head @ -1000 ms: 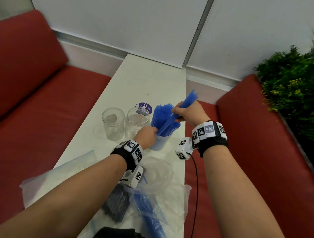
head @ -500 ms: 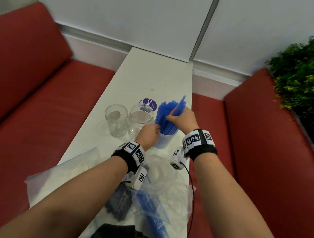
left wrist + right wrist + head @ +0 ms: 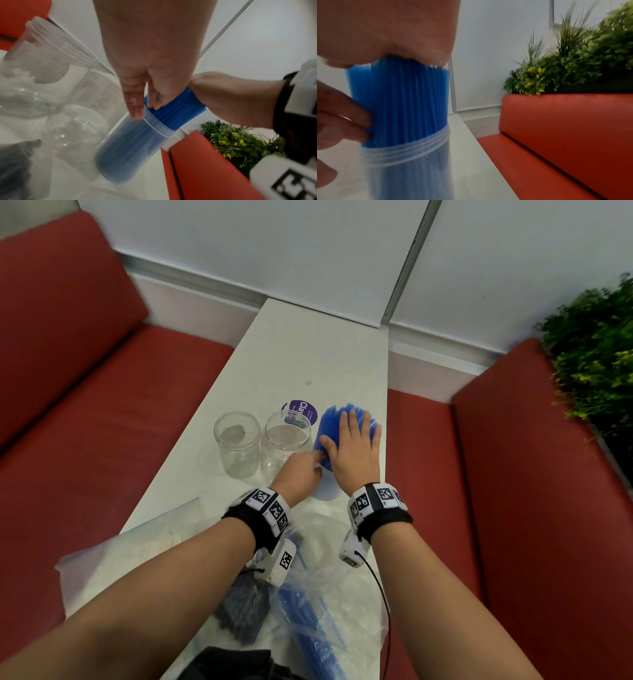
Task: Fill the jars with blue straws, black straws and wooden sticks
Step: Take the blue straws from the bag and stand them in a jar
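The right hand (image 3: 354, 451) lies flat, fingers spread, pressing on the tops of the blue straws (image 3: 399, 102). They stand upright, long axis vertical, in a clear jar (image 3: 130, 146) on the white table (image 3: 308, 354). The left hand (image 3: 301, 472) holds the jar's rim.

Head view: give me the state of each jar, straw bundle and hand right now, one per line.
Right jar: upright, packed with blue straws.
Middle jar: upright, empty.
Left jar: upright, empty.
Right hand: flat, pressing the straw tops.
Left hand: at the right jar's rim.
Black straws: bagged, on table.
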Demonstrator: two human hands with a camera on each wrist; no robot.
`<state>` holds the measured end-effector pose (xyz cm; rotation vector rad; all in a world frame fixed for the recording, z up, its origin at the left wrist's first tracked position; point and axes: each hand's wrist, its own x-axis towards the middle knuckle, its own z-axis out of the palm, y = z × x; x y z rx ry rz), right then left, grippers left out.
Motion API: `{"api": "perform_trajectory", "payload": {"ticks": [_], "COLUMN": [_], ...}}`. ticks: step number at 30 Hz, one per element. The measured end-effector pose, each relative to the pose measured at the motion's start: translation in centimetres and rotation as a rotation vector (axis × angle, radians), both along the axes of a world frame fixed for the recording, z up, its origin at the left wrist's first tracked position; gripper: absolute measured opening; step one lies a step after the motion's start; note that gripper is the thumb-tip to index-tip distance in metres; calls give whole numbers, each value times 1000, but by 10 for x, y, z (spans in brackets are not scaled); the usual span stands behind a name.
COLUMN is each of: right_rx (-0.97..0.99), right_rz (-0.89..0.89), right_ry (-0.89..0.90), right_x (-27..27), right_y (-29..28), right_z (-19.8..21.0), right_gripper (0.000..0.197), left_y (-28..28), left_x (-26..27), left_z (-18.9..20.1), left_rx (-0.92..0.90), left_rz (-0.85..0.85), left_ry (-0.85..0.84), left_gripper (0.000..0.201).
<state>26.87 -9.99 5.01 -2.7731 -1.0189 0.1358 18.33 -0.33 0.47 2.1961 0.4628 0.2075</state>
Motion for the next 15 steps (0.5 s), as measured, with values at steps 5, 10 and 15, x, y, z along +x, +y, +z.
{"api": "perform_trajectory", "payload": {"ticks": [5, 10, 15], "right_rx": [555, 228, -254], "right_rz": [19, 57, 59], "right_ry": [-130, 391, 684], "right_x": [-16, -55, -96], "right_y": [-6, -10, -29], "right_z": [12, -6, -57], "right_gripper": [36, 16, 9], "left_y": [4, -2, -16], "left_x": [-16, -45, -75], "left_z": [-3, -15, -26], "left_rx": [-9, -190, 255], "left_rz": [-82, -586, -789], "left_ry": [53, 754, 1019], "left_gripper": [22, 19, 71]}}
